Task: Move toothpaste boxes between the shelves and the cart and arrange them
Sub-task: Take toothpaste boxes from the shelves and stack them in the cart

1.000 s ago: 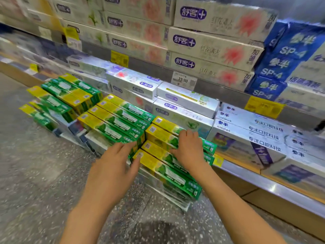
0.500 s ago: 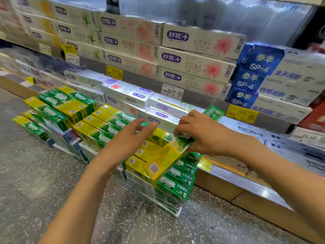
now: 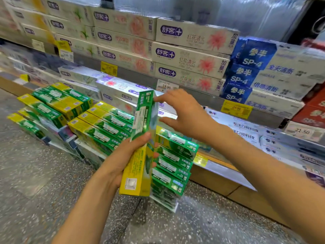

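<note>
Far left, I see three low stacks of green-and-yellow cardboard toothpaste boxes (image 3: 52, 106), lying flat and angled out from the shelf front; what carries them I cannot tell. Grey speckled floor (image 3: 26, 173) lies beneath and in front.

Centre: my left hand (image 3: 123, 161) grips one long green-and-yellow toothpaste box (image 3: 140, 147) around its lower half, thumb on the near face, fingers wrapped behind. The box stands nearly upright, yellow end down, green end up, raised above the nearest stack of like boxes (image 3: 172, 161) and hiding part of that stack.

Just right of the raised box, my right hand (image 3: 184, 115) is spread, fingers straight; its index fingertip touches the box's upper end, nothing held.

Behind: white flat boxes on the lower shelf (image 3: 219, 171), then a row of white boxes with red flower prints (image 3: 190, 59) above yellow price tags (image 3: 235, 109). Far right, blue-and-white boxes marked SP-4 (image 3: 249, 59). Background is motion-blurred; small print unreadable.
</note>
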Tool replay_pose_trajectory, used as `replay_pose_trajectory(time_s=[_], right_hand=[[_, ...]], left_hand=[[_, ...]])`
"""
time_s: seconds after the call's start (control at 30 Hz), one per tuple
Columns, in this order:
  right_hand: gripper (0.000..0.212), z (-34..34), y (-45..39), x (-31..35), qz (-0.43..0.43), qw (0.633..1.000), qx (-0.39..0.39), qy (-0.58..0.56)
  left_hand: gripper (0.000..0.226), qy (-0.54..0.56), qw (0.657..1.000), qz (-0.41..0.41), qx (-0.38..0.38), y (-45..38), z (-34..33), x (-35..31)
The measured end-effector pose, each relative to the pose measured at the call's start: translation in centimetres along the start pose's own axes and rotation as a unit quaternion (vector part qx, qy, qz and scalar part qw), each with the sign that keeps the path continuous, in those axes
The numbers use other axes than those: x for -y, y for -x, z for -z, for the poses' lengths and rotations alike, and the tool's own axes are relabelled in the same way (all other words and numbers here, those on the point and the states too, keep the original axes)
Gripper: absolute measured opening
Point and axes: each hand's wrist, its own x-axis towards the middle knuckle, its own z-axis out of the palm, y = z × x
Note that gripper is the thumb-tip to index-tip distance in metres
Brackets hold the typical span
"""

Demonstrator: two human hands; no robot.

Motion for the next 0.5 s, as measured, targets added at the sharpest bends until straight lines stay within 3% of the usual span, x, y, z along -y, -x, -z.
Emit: replay_pose_trajectory(time_s=[0.07,0.13,0.27,0.37,0.5], right_hand=[[0.04,-3.2,0.7,-1.9,-0.175,0.981,0.016,-0.077],[0.047,-6.6,1.5,-3.2,-0.279,0.953,0.089,-0.073],[0.052,-12.0,2.5,-4.2,-0.309,0.929,0.202,0.025],[0.043,-14.0,2.9,-4.7,-0.304,0.925,0.205,0.096],[0.026,-13.5,2.9,-5.6,-0.31,0.929,0.187,0.073]], left_hand=[[0.057,0.004,1.0,-0.001,-0.011,0.1,0.8,0.9],[0.057,0.024,0.999,0.003,-0.023,0.1,1.1,1.3],[0.05,0.051,0.997,0.014,-0.049,-0.2,1.4,1.4],[0.049,0.065,0.995,0.01,-0.08,-0.4,1.8,1.6],[0.048,0.107,0.989,0.009,-0.102,-0.1,2.3,1.3]])
